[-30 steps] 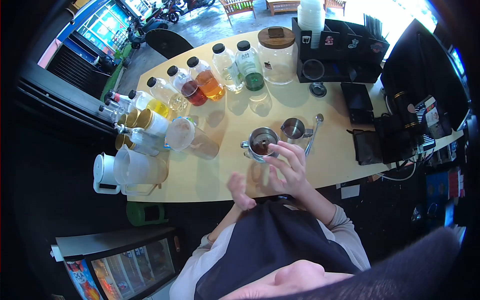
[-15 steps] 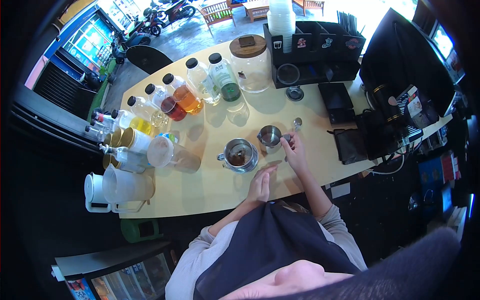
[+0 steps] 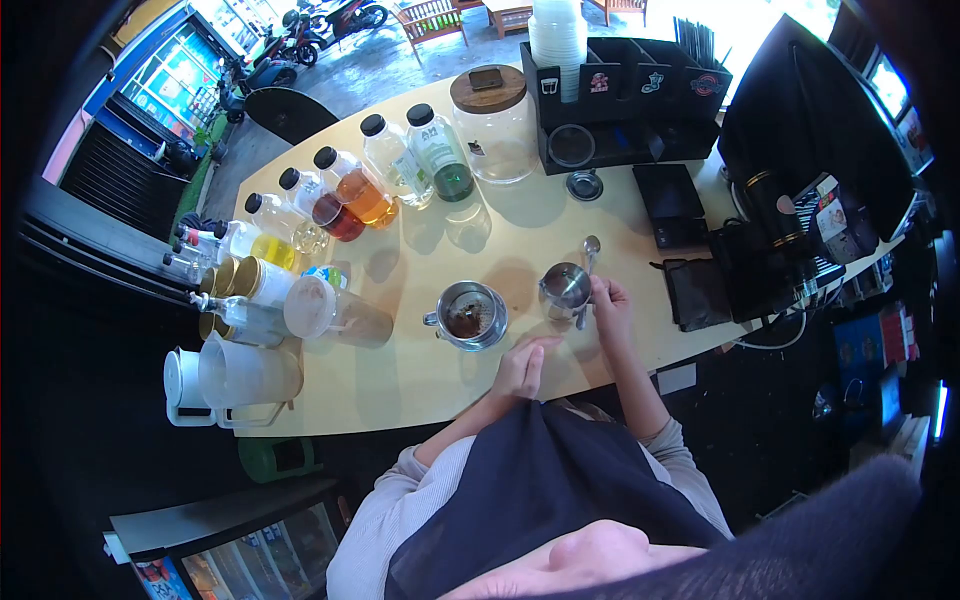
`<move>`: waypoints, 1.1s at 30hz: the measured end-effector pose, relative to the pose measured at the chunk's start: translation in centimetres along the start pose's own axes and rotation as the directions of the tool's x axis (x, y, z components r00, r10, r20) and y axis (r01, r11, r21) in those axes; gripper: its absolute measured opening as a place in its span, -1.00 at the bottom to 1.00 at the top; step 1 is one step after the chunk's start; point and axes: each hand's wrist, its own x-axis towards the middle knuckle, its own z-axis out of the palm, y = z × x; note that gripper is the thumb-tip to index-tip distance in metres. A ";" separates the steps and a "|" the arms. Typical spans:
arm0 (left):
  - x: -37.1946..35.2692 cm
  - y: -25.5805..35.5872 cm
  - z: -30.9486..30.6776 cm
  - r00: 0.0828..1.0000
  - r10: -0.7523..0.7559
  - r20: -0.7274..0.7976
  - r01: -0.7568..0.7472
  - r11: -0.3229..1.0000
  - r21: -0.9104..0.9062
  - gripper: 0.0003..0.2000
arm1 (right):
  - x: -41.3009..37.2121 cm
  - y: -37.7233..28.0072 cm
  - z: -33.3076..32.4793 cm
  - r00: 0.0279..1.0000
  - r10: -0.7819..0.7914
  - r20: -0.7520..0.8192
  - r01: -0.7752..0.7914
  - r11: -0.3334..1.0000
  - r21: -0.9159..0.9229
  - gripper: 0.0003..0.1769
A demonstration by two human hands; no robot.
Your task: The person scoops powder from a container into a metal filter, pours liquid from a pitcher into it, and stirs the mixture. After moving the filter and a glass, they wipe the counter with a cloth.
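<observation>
**Right hand (image 3: 612,300) grips the small metal pitcher (image 3: 566,290); left hand (image 3: 522,370) lies open near the table edge**

Head view: clock directions run from the steel mug (image 3: 472,316), with twelve toward the top. The small metal pitcher is near the steel mug, between two and three o'clock. The right hand is at the pitcher's three o'clock side, its thumb and fingers closed on the handle. Whether the pitcher's base touches the table (image 3: 420,385) cannot be told.

The left hand is between four and five o'clock, near the edge closest to the person, its fingers extended and grasping nothing visible. It is apart from the right hand and from both metal vessels.

The steel mug stands upright, its handle at nine o'clock and dark contents inside. A spoon (image 3: 592,244) has its bowl just beyond the pitcher, at the pitcher's one o'clock; its handle runs down beside the pitcher, partly hidden.

A clear plastic container (image 3: 345,314) is at nine o'clock, with jugs (image 3: 250,375) between eight and nine. Black-capped bottles (image 3: 365,200) curve from ten toward twelve, where a wooden-lidded jar (image 3: 497,135) stands. A black organizer (image 3: 610,146) is at one o'clock, and a black pouch (image 3: 697,293) at three.
</observation>
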 end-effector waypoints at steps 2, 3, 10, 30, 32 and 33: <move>0.0 0.3 -0.9 0.952 0.292 0.092 -0.302 0.945 0.124 -0.60 | -0.1 -1.4 -0.1 1.000 -0.019 0.005 0.019 1.000 0.019 -0.63; 0.0 0.9 -1.4 0.952 0.293 0.090 -0.303 0.945 0.126 -0.60 | -0.1 -2.4 -0.1 0.999 -0.038 0.009 0.037 0.999 0.038 -0.62; 0.3 5.4 -6.1 0.637 0.767 -0.074 -0.707 0.620 0.341 -0.60 | 0.4 -8.2 1.7 0.985 -0.067 0.160 0.063 0.998 0.027 -0.57; 1.6 -0.2 -9.9 0.810 0.197 -0.552 -0.191 0.979 0.069 -0.44 | 1.0 -14.0 7.5 0.863 -0.210 0.460 0.327 0.926 -0.190 -0.61; 1.4 -0.4 -9.9 0.819 0.153 -0.552 -0.164 0.986 0.030 -0.43 | 0.8 -14.3 7.9 0.855 -0.222 0.469 0.346 0.918 -0.196 -0.62; 1.3 -0.5 -9.9 0.819 0.151 -0.553 -0.163 0.986 0.028 -0.43 | 0.7 -14.6 8.1 0.851 -0.225 0.475 0.363 0.905 -0.223 -0.63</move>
